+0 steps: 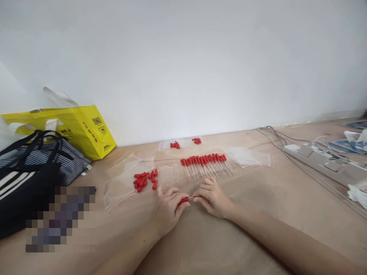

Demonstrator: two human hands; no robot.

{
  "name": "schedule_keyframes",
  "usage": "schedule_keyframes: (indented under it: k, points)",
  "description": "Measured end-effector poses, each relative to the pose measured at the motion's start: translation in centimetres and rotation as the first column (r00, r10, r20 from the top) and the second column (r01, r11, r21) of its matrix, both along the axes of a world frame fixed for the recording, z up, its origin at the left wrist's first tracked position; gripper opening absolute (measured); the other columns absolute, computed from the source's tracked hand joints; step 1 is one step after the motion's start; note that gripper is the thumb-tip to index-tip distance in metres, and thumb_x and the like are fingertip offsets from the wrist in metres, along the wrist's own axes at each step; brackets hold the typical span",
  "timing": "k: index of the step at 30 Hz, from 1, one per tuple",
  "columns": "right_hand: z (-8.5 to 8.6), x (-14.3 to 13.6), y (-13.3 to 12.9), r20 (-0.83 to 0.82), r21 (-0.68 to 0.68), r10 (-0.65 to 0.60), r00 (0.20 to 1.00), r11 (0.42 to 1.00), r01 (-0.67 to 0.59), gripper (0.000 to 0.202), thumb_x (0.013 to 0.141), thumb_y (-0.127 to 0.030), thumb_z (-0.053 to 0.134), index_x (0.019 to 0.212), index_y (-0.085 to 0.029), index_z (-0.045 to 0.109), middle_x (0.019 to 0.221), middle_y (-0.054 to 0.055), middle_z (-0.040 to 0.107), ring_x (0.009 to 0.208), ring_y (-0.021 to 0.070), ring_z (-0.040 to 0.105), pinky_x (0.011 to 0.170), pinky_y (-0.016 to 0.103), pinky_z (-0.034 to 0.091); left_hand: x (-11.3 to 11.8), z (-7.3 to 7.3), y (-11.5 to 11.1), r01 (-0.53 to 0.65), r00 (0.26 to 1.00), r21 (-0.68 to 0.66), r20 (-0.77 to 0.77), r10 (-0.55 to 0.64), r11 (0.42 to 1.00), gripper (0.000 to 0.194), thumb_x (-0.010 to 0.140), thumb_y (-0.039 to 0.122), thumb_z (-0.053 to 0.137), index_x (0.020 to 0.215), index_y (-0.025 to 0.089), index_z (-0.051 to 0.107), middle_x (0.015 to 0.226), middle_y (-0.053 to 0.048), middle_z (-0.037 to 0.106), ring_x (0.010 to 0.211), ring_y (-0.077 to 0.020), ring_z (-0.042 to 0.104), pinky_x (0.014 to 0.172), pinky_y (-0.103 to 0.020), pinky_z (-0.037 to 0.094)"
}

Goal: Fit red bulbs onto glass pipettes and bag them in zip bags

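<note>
My left hand (169,208) is closed around a red rubber bulb (184,200). Close to it on the right, my right hand (212,199) pinches a thin clear glass tube (191,198), whose end meets the bulb's mouth; how deep it sits I cannot tell. Beyond my hands lies a row of droppers with red bulbs (203,160), their tubes pointing toward me. Loose red bulbs (141,181) form a pile to the left, beside a group of bare glass tubes (168,175).
Clear zip bags (117,193) lie left and another zip bag (252,157) right. Further back, small red bulbs (174,145) rest on a bag. A yellow bag (86,131) and a black bag (28,194) stand left. A power strip (315,160) with cables is at right.
</note>
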State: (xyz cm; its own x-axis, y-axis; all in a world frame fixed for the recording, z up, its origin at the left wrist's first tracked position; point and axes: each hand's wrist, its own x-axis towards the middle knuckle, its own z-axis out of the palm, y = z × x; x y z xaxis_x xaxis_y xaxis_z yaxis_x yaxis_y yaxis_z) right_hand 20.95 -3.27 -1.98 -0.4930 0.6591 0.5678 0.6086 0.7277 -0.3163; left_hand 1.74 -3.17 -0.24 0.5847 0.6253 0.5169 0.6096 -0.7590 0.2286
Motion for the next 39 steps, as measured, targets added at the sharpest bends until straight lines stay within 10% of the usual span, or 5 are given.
schedule_keyframes:
  k: [17,24,33,39]
  points:
    - [0.2,0.9,-0.4,0.064,0.024,0.002,0.998,1.000,-0.004,0.023,0.085,-0.023,0.039,0.081,-0.019,0.062,0.063,0.002,0.057,0.070,0.0141,0.043,0.071,0.032,0.026,-0.6,-0.1,0.1,0.005,0.997,0.125,-0.080,0.005,0.992,0.019,0.084,0.024,0.042,0.074,0.022,0.059,0.066,0.003,0.064,0.073,-0.0151,0.056,0.100,-0.049,0.007]
    - [0.7,-0.1,0.1,0.209,-0.002,-0.170,0.963,0.985,0.174,0.018,0.081,-0.026,0.047,0.075,-0.021,0.064,0.072,0.003,0.060,0.074,0.0162,0.044,0.065,0.032,0.020,-1.4,0.2,1.4,-0.118,0.990,0.166,-0.055,0.129,0.979,0.023,0.084,0.025,0.043,0.103,0.025,0.055,0.087,-0.002,0.065,0.086,-0.0187,0.056,0.099,-0.049,0.010]
    - [1.1,-3.4,6.1,0.117,-0.317,-0.695,0.710,0.651,0.690,0.024,0.080,-0.032,0.043,0.078,-0.022,0.065,0.076,0.004,0.066,0.081,0.0190,0.054,0.074,0.034,0.022,-6.6,0.9,4.2,-0.672,0.729,0.136,-0.046,0.683,0.727,0.039,0.064,0.038,0.058,0.097,0.018,0.052,0.093,-0.009,0.059,0.093,-0.0293,0.049,0.086,-0.050,0.026]
    - [0.6,-4.9,7.6,0.107,-0.321,-0.730,0.675,0.618,0.718,0.023,0.079,-0.029,0.043,0.080,-0.019,0.064,0.077,0.007,0.066,0.081,0.0196,0.054,0.077,0.035,0.022,-6.6,0.8,3.9,-0.695,0.657,0.222,-0.192,0.729,0.684,0.020,0.066,0.040,0.055,0.070,0.021,0.058,0.103,-0.008,0.053,0.102,-0.0282,0.042,0.091,-0.052,0.017]
